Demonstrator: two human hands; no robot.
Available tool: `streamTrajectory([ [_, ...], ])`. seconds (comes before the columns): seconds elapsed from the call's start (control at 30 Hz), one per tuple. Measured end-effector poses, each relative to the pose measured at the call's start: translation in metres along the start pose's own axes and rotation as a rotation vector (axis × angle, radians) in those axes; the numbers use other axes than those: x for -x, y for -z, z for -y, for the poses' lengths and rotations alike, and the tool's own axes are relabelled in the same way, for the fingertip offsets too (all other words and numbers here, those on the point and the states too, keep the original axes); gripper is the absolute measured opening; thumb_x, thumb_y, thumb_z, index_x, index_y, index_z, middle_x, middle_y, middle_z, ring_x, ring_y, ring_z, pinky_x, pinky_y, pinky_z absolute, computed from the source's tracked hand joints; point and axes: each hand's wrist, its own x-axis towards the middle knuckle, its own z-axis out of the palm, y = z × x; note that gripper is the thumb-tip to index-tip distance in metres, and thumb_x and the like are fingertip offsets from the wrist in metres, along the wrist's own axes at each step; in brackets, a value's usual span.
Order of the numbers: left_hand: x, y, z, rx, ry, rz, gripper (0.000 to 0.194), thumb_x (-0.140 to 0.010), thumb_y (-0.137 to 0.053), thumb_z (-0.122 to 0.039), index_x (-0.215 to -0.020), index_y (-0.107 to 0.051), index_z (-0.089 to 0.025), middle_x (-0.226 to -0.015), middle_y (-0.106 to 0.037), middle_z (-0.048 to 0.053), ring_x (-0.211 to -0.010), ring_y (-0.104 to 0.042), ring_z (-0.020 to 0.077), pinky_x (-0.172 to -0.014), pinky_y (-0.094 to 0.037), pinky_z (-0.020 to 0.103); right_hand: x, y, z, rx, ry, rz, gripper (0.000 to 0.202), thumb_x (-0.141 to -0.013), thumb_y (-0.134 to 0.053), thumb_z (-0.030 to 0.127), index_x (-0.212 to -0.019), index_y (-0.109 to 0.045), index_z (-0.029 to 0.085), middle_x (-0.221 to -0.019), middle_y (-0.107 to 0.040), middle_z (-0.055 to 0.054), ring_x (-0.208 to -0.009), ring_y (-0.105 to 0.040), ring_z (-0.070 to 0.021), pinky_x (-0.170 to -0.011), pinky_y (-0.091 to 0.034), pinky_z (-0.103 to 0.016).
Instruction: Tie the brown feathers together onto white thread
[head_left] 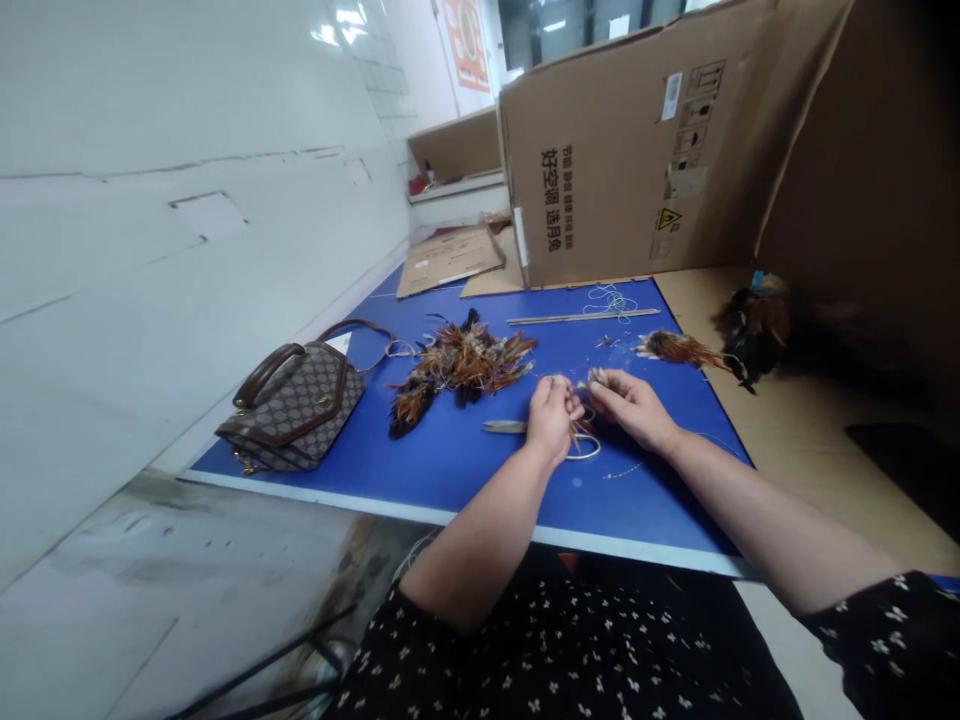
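scissors [501, 427] lie on the blue tabletop [420, 475] under my left hand [552, 417], which is curled closed around brown feathers [576, 433]; my right hand [628, 405], thumb pressed to fingers, pinches a pale piece [598, 376] too blurred to identify. beyond, a feather heap [472, 360] sits left of a smaller feather bunch [677, 349]; then thin sticks [570, 319], a cardboard box [615, 170].

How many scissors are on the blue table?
1: the scissors lie on the blue table, with the left hand hiding their middle. Others could be hidden under the feather pile.
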Motion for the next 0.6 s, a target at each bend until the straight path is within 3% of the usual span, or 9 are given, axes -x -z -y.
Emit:
streamTrajectory([
  [0.13,-0.004,0.002,0.004,-0.05,-0.045,-0.063,0.033,-0.095,-0.067,-0.043,-0.085,-0.047,-0.019,-0.077,-0.054,-0.001,-0.06,-0.048,0.0073,-0.054,-0.034,0.02,0.0,0.001,0.0,0.008,0.005,-0.018,0.044,-0.09,-0.069,0.063,-0.086,-0.059,0.02,-0.066,-0.051,0.004,-0.059,-0.04,-0.0112,-0.057,-0.036,-0.028],
  [0.23,-0.003,0.003,0.004,-0.125,-0.009,-0.068,0.029,-0.098,-0.063,-0.041,-0.088,-0.048,-0.019,-0.074,-0.053,-0.002,-0.057,-0.046,0.0064,-0.053,-0.034,0.019,0.0,0.0,0.0,0.015,0.016,-0.009,0.043,-0.09,-0.069,0.062,-0.089,-0.059,0.02,-0.067,-0.051,0.004,-0.06,-0.041,-0.0113,-0.058,-0.036,-0.028],
  [0.4,0.002,0.001,0.004,-0.191,-0.001,0.044,0.028,-0.098,-0.063,-0.043,-0.091,-0.047,-0.02,-0.069,-0.043,-0.007,-0.05,-0.034,0.0038,-0.049,-0.026,0.017,-0.001,-0.001,-0.002,0.037,0.064,-0.026,0.044,-0.093,-0.066,0.062,-0.083,-0.054,0.021,-0.067,-0.05,0.004,-0.06,-0.041,-0.0115,-0.059,-0.036,-0.028],
  [0.6,0.008,-0.002,0.004,-0.259,0.004,0.085,0.032,-0.094,-0.069,-0.047,-0.095,-0.052,-0.02,-0.069,-0.045,-0.006,-0.054,-0.037,0.0045,-0.052,-0.032,0.016,-0.001,-0.003,-0.002,0.044,0.04,-0.007,0.043,-0.092,-0.067,0.063,-0.084,-0.055,0.022,-0.066,-0.052,0.003,-0.059,-0.043,-0.0123,-0.057,-0.038,-0.028],
])
